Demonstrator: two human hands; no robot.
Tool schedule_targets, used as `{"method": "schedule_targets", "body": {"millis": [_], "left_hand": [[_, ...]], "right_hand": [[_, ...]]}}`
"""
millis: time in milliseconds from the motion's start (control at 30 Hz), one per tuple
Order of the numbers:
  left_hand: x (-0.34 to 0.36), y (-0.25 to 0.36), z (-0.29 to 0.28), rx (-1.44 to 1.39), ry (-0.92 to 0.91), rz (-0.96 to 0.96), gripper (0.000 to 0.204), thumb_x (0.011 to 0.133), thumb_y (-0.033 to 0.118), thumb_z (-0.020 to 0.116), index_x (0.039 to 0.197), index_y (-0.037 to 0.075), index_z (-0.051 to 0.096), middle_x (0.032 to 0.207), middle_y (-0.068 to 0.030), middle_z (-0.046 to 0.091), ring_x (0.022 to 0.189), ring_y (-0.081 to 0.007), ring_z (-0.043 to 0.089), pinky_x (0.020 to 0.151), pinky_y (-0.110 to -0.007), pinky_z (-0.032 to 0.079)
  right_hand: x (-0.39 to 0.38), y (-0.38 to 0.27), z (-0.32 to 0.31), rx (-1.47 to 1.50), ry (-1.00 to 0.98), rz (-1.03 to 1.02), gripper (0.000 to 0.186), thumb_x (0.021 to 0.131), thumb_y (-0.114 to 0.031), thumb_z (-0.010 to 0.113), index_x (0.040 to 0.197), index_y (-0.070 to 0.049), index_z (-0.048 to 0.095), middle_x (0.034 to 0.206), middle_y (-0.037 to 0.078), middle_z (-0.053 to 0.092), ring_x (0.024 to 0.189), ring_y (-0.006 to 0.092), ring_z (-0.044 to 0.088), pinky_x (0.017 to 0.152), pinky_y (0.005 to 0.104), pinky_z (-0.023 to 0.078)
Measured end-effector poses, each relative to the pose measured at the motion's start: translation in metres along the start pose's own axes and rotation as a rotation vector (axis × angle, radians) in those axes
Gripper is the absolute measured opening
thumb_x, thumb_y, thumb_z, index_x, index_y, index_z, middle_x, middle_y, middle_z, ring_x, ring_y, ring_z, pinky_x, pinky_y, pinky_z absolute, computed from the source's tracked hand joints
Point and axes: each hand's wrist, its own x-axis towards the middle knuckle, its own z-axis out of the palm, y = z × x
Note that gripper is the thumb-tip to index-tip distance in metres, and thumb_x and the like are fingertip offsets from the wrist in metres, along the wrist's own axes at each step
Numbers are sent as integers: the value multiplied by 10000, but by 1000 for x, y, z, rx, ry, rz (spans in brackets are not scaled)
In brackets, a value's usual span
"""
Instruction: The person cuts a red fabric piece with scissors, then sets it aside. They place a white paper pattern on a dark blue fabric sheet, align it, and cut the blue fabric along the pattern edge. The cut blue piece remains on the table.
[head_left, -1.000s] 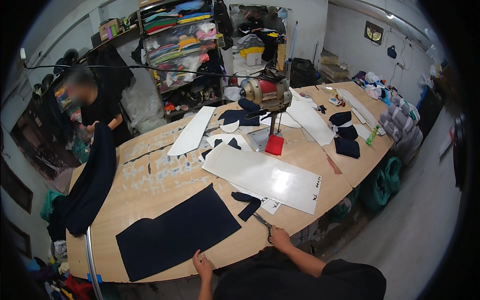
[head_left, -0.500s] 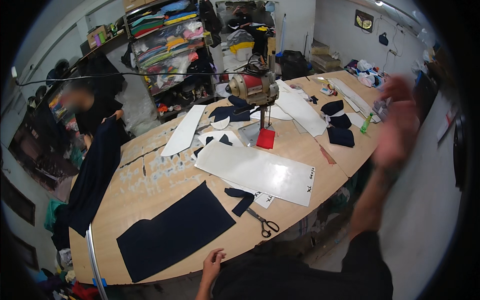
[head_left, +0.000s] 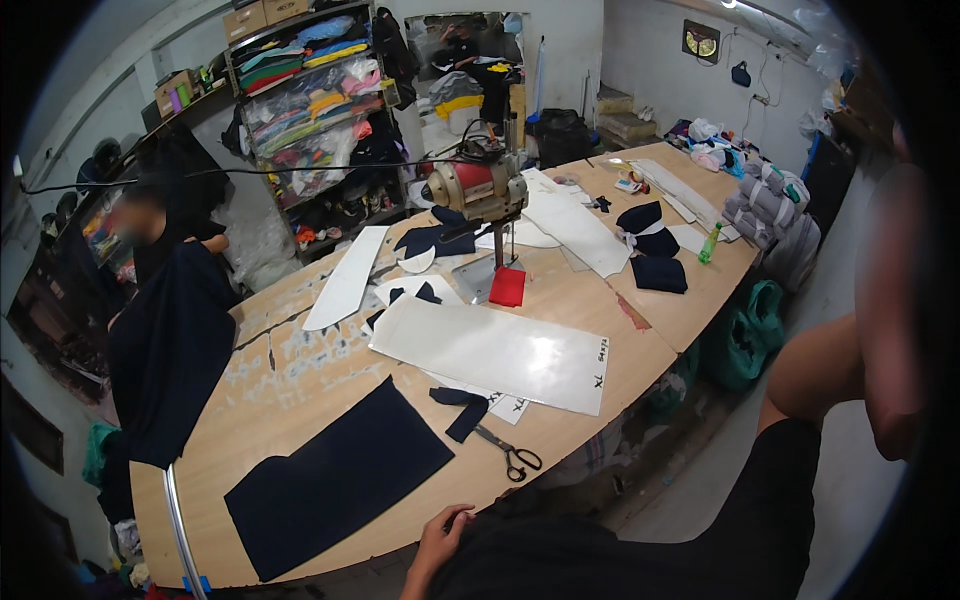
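My left hand rests by the near table edge, its fingers loosely bent and apart with nothing in them. Closest to it are a dark navy fabric piece, lying flat, and black-handled scissors. The scissors' blades reach toward a narrow folded navy strip. My right arm is bent up at the far right, and the right hand is a dark blur close to the view's rim. Its fingers cannot be made out. Past the navy piece lies a large glossy white pattern sheet.
A cutting machine stands mid-table beside a red cloth. White pattern pieces and folded navy bundles lie around it. Another person holds navy cloth at the left. A metal rail crosses the table's left end.
My right arm has swung up and outward to the right, nearer the rim. The view has shifted slightly. The other person's navy cloth is spread wider. My left hand stays by the table edge.
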Motion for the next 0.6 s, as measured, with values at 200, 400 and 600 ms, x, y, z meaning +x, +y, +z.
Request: {"method": "schedule_targets", "body": {"millis": [200,400,600], "left_hand": [[-2,10,5,-58,42,-27,266,1118,175,592,1284,15,726,1098,-112,802,1038,-167,750,961,-321,569],[-11,20,15,-45,17,-2,261,1119,166,589,1277,8,726,1087,-107,801,1034,-168,752,960,-309,565],[-47,38,4,182,-35,136,237,1075,169,663,1254,26,725,1085,-89,752,1010,-160,691,907,-305,540]], "right_hand": [[-10,-5,-18,-51,15,-11,398,1051,-124,639,1433,-17,608,1220,129,726,1116,225,674,992,368,528],[-14,-3,-16,-50,-1,-9,385,1058,-132,628,1426,-19,610,1213,124,724,1107,220,672,985,363,526],[-13,-2,-16,-59,-4,3,374,1066,-141,617,1420,-20,612,1206,120,723,1099,215,670,978,359,523]]}}
